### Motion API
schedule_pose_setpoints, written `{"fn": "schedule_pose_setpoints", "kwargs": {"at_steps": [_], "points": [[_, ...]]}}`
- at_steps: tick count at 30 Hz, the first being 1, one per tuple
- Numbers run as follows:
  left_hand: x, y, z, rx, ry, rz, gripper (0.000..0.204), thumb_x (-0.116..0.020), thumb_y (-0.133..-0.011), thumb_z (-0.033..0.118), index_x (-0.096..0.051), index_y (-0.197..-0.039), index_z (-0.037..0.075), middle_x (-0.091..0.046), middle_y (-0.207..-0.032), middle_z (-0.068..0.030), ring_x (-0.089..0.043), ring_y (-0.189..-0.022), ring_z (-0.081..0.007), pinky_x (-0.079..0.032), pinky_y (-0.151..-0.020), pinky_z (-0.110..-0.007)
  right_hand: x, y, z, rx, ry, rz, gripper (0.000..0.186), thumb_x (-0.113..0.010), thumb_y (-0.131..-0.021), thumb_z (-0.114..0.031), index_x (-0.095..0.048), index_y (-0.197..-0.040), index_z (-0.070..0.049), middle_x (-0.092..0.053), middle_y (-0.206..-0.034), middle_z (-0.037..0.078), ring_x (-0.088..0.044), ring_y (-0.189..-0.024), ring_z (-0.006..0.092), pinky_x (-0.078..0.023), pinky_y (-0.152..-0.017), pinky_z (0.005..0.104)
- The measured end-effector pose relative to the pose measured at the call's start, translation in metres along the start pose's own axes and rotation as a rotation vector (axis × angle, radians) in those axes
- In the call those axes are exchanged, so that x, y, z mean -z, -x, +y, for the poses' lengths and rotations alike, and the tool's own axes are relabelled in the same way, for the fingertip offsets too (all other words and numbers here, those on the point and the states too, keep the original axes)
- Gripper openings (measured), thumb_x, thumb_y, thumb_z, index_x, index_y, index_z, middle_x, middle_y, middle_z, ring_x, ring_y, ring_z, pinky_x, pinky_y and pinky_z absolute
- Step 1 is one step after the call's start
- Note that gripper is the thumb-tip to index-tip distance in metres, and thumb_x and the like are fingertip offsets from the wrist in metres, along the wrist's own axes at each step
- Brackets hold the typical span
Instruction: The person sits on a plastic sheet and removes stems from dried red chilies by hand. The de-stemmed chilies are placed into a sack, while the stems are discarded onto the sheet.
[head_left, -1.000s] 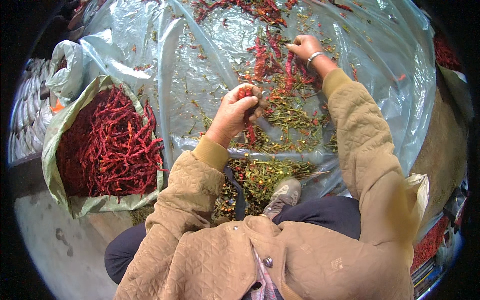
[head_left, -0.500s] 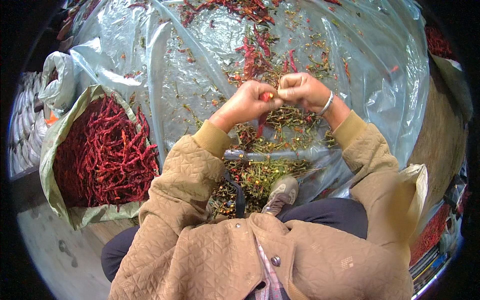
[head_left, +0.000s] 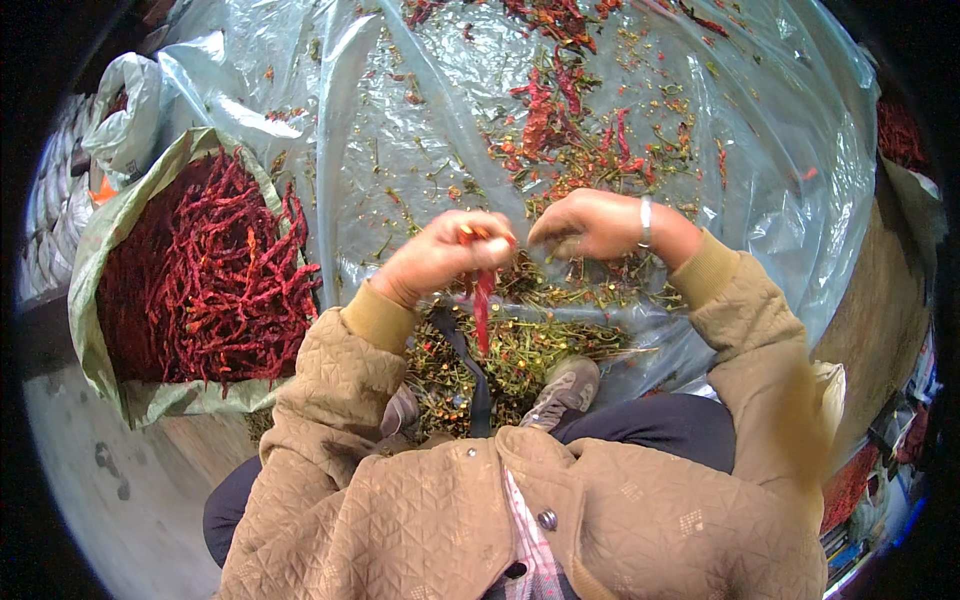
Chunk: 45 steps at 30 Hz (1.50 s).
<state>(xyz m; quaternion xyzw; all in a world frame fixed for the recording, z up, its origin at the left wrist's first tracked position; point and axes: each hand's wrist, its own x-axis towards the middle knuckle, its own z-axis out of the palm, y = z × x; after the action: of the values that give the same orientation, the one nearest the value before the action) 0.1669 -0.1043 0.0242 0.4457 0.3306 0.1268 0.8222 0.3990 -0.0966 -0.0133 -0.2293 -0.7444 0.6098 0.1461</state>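
My left hand (head_left: 452,254) is closed round red dried chili peppers (head_left: 482,310); one hangs down below the fingers and orange-red ends show at the top of the grip. Just to the right, apart from it, is my right hand (head_left: 590,225), wearing a silver bracelet. Its fingers are curled together and a little blurred, so I cannot make out what they hold. Beneath both hands lies a pile of greenish stems (head_left: 530,345), between my shoes. Farther off, loose red chilies (head_left: 540,110) are scattered on the clear plastic sheet (head_left: 430,130).
An open pale green sack (head_left: 95,330) full of red dried chilies stands at my left. Behind it is a white bag (head_left: 125,110). A black strap (head_left: 468,365) lies over the stems. More red chilies (head_left: 850,485) show at the lower right edge.
My hands, which met at the fingertips, have moved apart. The left has come nearer and to the left with the chilies. The view has shifted slightly.
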Motion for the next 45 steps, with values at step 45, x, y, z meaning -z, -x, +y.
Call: {"fn": "schedule_pose_setpoints", "kwargs": {"at_steps": [45], "points": [[0.016,-0.032,-0.016,-0.339,0.742,0.389,0.014,-0.053,-0.083,0.015,-0.052,-0.085,0.001,-0.052,-0.078,-0.0061,-0.043,-0.058,-0.0113,-0.039,-0.058,-0.025,0.007,-0.031,-0.020,-0.222,-0.366,-0.166,0.029,-0.055,-0.085,-0.026,-0.054,-0.068,-0.001,-0.049,-0.056,-0.001,-0.044,-0.049,0.0062,-0.036,-0.044,0.0243]]}}
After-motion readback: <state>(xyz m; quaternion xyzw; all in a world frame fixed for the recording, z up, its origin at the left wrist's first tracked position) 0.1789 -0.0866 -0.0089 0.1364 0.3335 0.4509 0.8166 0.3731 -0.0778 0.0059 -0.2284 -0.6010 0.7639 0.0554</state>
